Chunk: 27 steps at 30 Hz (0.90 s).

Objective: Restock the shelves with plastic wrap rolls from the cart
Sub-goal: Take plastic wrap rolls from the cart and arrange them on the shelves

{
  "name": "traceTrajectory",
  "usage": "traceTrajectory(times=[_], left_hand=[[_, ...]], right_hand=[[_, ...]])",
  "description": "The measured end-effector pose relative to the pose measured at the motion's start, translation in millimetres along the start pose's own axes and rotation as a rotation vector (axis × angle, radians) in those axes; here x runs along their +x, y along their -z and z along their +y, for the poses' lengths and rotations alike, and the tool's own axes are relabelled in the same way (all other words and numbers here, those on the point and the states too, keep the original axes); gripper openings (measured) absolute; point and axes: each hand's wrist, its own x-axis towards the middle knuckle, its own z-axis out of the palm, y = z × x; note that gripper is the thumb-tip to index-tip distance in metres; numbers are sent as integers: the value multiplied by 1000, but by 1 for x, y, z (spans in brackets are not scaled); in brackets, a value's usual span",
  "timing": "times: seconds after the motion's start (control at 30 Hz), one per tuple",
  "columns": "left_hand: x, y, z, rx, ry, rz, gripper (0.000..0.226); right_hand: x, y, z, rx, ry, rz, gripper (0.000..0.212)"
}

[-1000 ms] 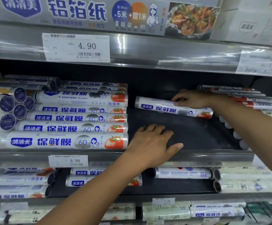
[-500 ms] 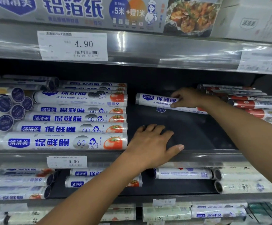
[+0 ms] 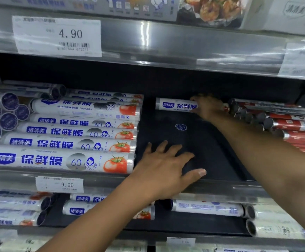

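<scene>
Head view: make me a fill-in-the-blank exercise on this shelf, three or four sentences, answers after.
1. The right hand grips a plastic wrap roll at the ____ of the shelf.
2. The left hand rests flat on the shelf and holds ____.
3. The price tag on the rail above reads ____.
4. The stacked rolls on the left each show a red ____.
Missing words: back; nothing; 4.90; tomato.
</scene>
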Motion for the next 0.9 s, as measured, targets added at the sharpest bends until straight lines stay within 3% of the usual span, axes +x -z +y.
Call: traceTrajectory(times=[0.43, 0.67, 0.8, 0.9], left_hand=[[3, -4, 0, 42, 16, 50, 76], [3, -8, -1, 89, -16, 114, 81], [4, -10, -3, 140, -52, 148, 80], [1, -13, -5, 205, -123, 258, 72]], right_hand=[[31, -21, 8, -30, -5, 39, 49], [12, -14, -7, 37, 0, -69, 80], [-19, -2, -26, 71, -40, -143, 82], [-53, 15, -43, 85, -59, -202, 72]])
